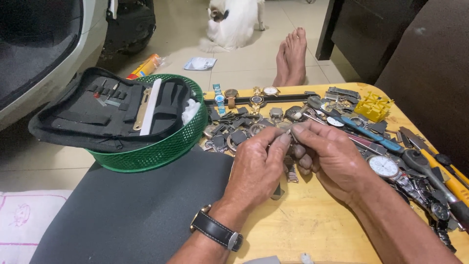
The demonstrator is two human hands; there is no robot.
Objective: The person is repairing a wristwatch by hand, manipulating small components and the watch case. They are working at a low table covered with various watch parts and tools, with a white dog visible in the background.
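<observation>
Item: small metal watch part [289,131], pinched between the fingertips of both hands above the wooden table [303,220]. The left hand [256,168] was closed narrowly on it, thumb and forefinger meeting at the piece; the right hand [330,156] was closed on it likewise from the other side, its fingertips touching those of the left. What kind of part it was could not be told (too small, and mostly covered by the fingers). A short length of metal band [291,173] hung or lay just below the hands, whether joined to the part was not clear. Progress, as a judgement: the work on this piece looked mid-way, the part raised and under close handling, nothing yet set down finished beside it. A black strap wristwatch [217,230] sat on the left wrist. Surroundings: a heap of loose watches and watch cases [244,129] behind the hands; a white-dial watch [383,166] just beside the right hand; a blue-handled tool [371,134], a yellow-handled tool [447,178] and a yellow plastic holder [373,106] toward the far right; a green mesh basket [161,146] at the left, bearing an open black tool case [97,115]; a grey mat [132,210] in front. On the floor beyond: bare feet [292,58] and a white cat [234,22]. Obstruction: the clutter crowded close round both hands, leaving little free surface.
</observation>
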